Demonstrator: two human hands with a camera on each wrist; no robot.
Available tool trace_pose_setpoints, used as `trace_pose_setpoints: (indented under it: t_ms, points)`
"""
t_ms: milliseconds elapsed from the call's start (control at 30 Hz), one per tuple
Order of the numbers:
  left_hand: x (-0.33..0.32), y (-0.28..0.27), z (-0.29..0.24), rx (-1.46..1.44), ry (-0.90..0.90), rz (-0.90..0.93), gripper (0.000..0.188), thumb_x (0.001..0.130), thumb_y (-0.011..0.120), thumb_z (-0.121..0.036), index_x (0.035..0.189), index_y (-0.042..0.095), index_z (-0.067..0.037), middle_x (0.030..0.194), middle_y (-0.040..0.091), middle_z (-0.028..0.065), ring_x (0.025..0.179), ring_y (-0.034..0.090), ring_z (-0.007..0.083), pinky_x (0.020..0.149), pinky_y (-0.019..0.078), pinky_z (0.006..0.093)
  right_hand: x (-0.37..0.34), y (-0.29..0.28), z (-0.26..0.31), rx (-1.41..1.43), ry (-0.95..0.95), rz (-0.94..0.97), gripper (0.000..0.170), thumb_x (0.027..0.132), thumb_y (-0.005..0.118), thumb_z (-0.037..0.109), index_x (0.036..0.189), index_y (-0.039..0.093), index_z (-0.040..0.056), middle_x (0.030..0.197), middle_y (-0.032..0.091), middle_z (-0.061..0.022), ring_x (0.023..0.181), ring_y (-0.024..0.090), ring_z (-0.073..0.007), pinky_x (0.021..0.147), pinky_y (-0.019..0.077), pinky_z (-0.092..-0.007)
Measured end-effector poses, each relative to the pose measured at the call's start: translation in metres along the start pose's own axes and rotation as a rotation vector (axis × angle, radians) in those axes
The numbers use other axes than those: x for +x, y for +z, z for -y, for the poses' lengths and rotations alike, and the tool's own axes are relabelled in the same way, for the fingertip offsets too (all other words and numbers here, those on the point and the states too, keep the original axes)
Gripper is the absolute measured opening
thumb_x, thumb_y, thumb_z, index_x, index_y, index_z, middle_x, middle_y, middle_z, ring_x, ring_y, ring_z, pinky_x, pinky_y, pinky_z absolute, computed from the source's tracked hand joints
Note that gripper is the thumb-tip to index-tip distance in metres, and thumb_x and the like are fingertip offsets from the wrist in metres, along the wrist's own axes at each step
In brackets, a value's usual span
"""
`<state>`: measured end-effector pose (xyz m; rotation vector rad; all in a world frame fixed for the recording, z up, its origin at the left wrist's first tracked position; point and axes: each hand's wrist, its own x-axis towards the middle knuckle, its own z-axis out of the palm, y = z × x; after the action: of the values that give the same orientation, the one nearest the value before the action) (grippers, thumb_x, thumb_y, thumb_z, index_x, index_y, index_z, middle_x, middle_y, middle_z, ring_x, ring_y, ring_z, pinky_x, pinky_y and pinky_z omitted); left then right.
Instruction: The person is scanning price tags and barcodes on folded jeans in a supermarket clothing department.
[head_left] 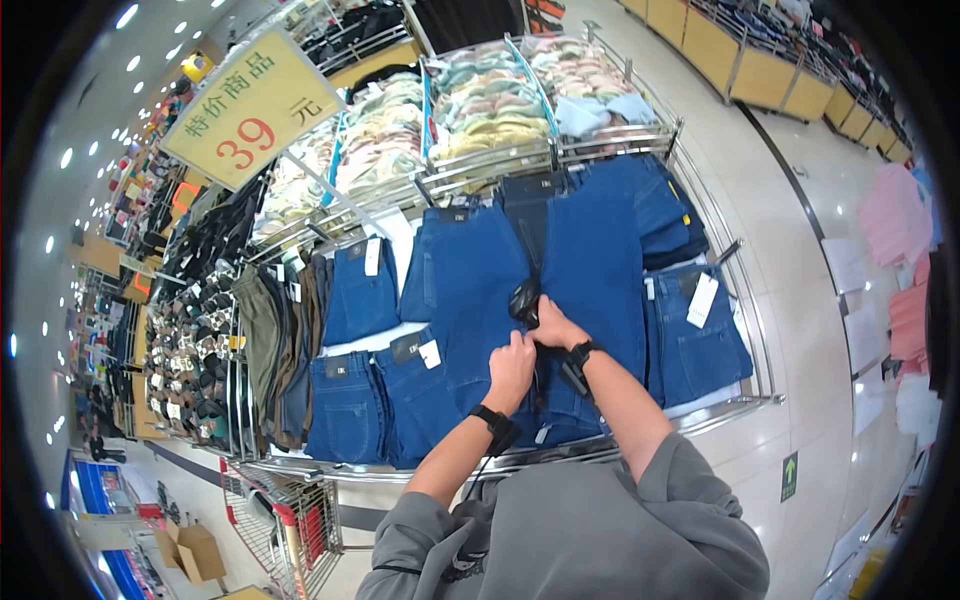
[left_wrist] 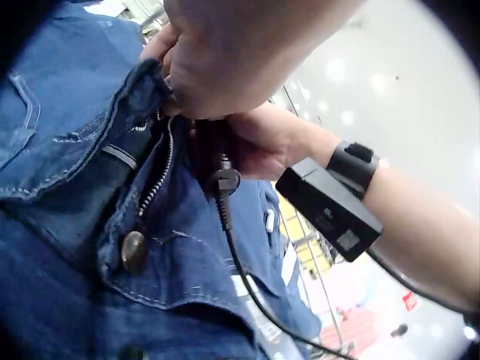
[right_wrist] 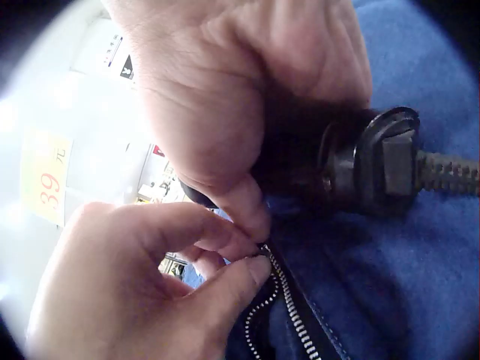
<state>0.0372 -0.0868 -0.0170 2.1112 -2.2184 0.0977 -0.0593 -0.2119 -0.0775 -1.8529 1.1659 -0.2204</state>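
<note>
A pair of blue jeans (head_left: 595,250) lies spread over stacked denim, its fly open. My left hand (head_left: 512,365) pinches the fly at one end of the metal zipper (right_wrist: 294,307), thumb against fingertips. In the left wrist view, the zipper teeth and a round metal button (left_wrist: 134,251) show below that hand. My right hand (head_left: 555,328) grips a black corded handheld tool (right_wrist: 375,161), its fingers wrapped round the body. The right thumb (right_wrist: 244,210) reaches down beside the left fingertips at the zipper. Most of the tool's body is hidden in the palm.
Folded jeans (head_left: 345,405) with tags lie on both sides within a metal-railed display. Behind are bins of pastel garments (head_left: 490,95) and a yellow price sign (head_left: 250,110). A shopping cart (head_left: 290,530) stands at lower left. The tool's cable (left_wrist: 247,289) hangs over the jeans.
</note>
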Motion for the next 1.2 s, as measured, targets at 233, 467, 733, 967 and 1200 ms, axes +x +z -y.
trace_pose_setpoints:
  t_ms: [233,467,733,967,1200]
  points:
    - [0.001,0.013,0.001,0.25,0.205,-0.047,0.011,0.082,0.057,-0.015,0.082,0.065,-0.006,0.078,0.057,0.0069,0.061,0.061,0.0186,0.055,0.0428,0.0338,-0.001,0.006,0.005,-0.015,0.039,-0.056,0.07,0.068,0.076,0.02,0.121,0.038,-0.0048,0.126,0.048,-0.0332,0.123,0.044,-0.0484,0.103,0.0404,-0.0474]
    - [0.001,0.009,0.001,0.373,0.219,0.024,0.014,0.084,0.056,-0.017,0.084,0.066,-0.007,0.079,0.058,0.0068,0.068,0.059,0.0191,0.058,0.0396,0.0341,-0.013,-0.003,0.02,-0.028,0.053,-0.065,0.067,0.069,0.076,0.017,0.121,0.039,-0.004,0.127,0.048,-0.0326,0.123,0.045,-0.0472,0.103,0.0413,-0.047]
    - [0.001,0.002,0.006,0.241,0.272,0.03,0.011,0.082,0.057,-0.017,0.081,0.065,-0.01,0.077,0.059,0.0053,0.073,0.058,0.0194,0.069,0.0372,0.035,-0.006,0.005,0.014,-0.016,0.07,-0.088,0.055,0.07,0.064,0.008,0.118,0.04,-0.0035,0.124,0.049,-0.0341,0.119,0.046,-0.0499,0.102,0.0411,-0.049]
    - [0.002,-0.005,0.001,0.225,0.236,0.12,0.01,0.081,0.057,-0.016,0.079,0.066,-0.011,0.078,0.06,0.0055,0.074,0.059,0.0201,0.07,0.0374,0.0361,-0.01,0.005,0.021,-0.034,0.093,-0.107,0.056,0.07,0.066,0.009,0.119,0.04,-0.0018,0.123,0.05,-0.033,0.117,0.048,-0.0491,0.1,0.0422,-0.0512]
    - [-0.003,-0.002,0.002,0.213,0.249,0.131,0.011,0.082,0.057,-0.016,0.078,0.066,-0.011,0.077,0.061,0.0057,0.074,0.06,0.0207,0.071,0.0378,0.0364,-0.009,0.01,0.02,-0.041,0.109,-0.109,0.06,0.068,0.069,0.01,0.12,0.039,0.0016,0.124,0.05,-0.0295,0.121,0.047,-0.0467,0.099,0.0428,-0.052]
